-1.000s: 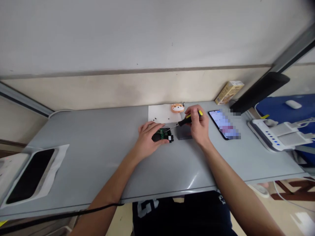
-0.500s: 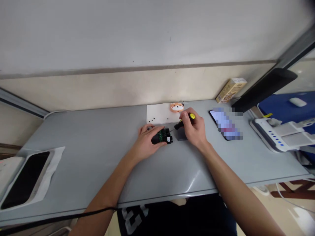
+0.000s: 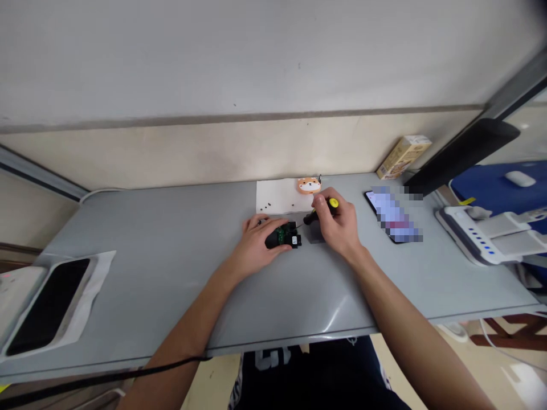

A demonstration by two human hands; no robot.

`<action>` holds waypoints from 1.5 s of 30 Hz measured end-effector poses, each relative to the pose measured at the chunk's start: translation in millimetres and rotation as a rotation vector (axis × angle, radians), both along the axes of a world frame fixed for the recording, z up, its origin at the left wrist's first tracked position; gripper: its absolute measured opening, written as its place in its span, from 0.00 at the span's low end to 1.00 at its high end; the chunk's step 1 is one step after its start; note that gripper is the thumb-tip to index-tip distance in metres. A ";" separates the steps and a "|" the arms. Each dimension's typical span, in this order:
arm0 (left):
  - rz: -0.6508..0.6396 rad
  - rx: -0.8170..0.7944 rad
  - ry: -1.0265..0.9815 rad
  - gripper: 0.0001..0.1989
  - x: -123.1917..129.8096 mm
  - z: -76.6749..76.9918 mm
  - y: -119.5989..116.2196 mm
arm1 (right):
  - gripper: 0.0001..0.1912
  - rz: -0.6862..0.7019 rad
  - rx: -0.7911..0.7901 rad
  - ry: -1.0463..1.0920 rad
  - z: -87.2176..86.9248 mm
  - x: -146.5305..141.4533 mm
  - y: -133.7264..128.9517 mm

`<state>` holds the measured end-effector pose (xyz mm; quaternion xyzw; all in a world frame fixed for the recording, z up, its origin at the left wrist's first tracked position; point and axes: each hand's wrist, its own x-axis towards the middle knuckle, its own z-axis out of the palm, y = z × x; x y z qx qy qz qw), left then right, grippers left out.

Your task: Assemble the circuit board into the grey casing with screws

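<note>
My left hand (image 3: 255,247) is closed around a small black device with a green circuit board (image 3: 284,235), thumb and fingers on its two long sides, pressing it to the desk. A white label shows near its right end. In my right hand (image 3: 339,228) is a screwdriver (image 3: 310,218) with a black and yellow handle, held at a slant. Its thin shaft points left to the device's right end; whether the tip touches is too small to tell. A dark grey block (image 3: 315,232) lies under my right hand, partly hidden by it.
Behind the device lies a white sheet (image 3: 277,193) with several tiny dark pieces and an orange animal-face case (image 3: 309,185). To the right are a phone (image 3: 384,213), a carton (image 3: 404,156) and a white power strip (image 3: 465,236). A dark-screened device (image 3: 49,307) rests at far left.
The camera view has shifted slightly. Both hands keep their grips, and the screwdriver stays at the device's right end.
</note>
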<state>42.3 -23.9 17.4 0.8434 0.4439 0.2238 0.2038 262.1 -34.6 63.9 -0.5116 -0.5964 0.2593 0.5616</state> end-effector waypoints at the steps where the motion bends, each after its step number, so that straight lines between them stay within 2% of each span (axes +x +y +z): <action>1: -0.001 -0.001 0.000 0.28 0.4 1.0 -0.2 | 0.19 0.001 0.003 -0.002 -0.2 -0.1 0.2; 8: -0.003 -0.001 -0.034 0.24 1.0 -1.9 0.7 | 0.19 -0.009 -0.011 0.000 1.1 -3.8 -3.5; 13: -0.031 0.018 -0.028 0.16 -0.7 -5.8 2.7 | 0.20 0.010 -0.018 -0.045 4.2 -13.5 -0.3; 16: -0.036 0.038 -0.013 0.14 -1.2 -6.5 3.6 | 0.20 0.065 0.007 -0.080 10.0 -21.6 8.0; 20: -0.038 0.066 0.003 0.14 -0.6 -5.7 4.0 | 0.21 0.226 0.000 -0.098 19.0 -32.4 20.6; 23: -0.041 0.073 0.014 0.13 0.0 -4.8 3.7 | 0.18 0.343 0.029 0.064 17.9 -39.1 26.5; 27: -0.041 0.092 0.026 0.12 -0.5 -6.0 3.1 | 0.16 0.378 -0.018 0.396 5.5 -42.2 28.3; 31: -0.050 0.116 0.049 0.13 -1.9 -6.9 2.8 | 0.21 0.357 -0.063 0.448 -1.8 -41.1 26.9; 35: -0.054 0.119 0.064 0.13 -2.2 -4.0 2.5 | 0.27 0.351 -0.098 0.525 1.9 -40.2 25.0; 38: -0.053 0.115 0.064 0.12 -1.9 -1.4 1.9 | 0.21 0.331 -0.086 0.552 2.2 -37.1 25.1; 45: -0.092 0.169 0.106 0.13 -3.9 1.2 2.0 | 0.21 0.401 -0.096 0.732 -2.2 -29.2 31.4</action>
